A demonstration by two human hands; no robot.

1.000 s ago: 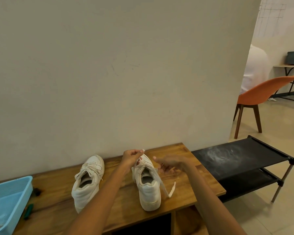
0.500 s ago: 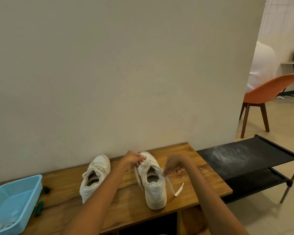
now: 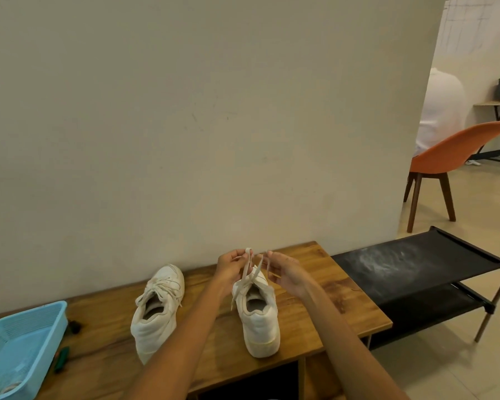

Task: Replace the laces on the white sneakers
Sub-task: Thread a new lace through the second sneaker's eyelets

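Two white sneakers stand on a wooden table (image 3: 344,307), heels toward me. The left sneaker (image 3: 156,310) is laced and tied. The right sneaker (image 3: 257,313) has its white lace (image 3: 247,272) pulled up from the top eyelets in two strands. My left hand (image 3: 231,265) pinches one lace end above the shoe's tongue. My right hand (image 3: 283,269) holds the other strand just to the right, fingers curled around it. Both hands hover above the toe half of the right sneaker.
A light blue plastic basket (image 3: 20,342) sits at the table's left end, with a green pen-like item (image 3: 61,359) and a small dark object (image 3: 75,327) beside it. A black two-tier rack (image 3: 422,272) stands right of the table. Beyond is an orange chair (image 3: 451,157) with a person seated.
Both hands have risen and come together above the right sneaker, lifting the lace ends. The right hand has picked up the strand that hung over the shoe's right side.
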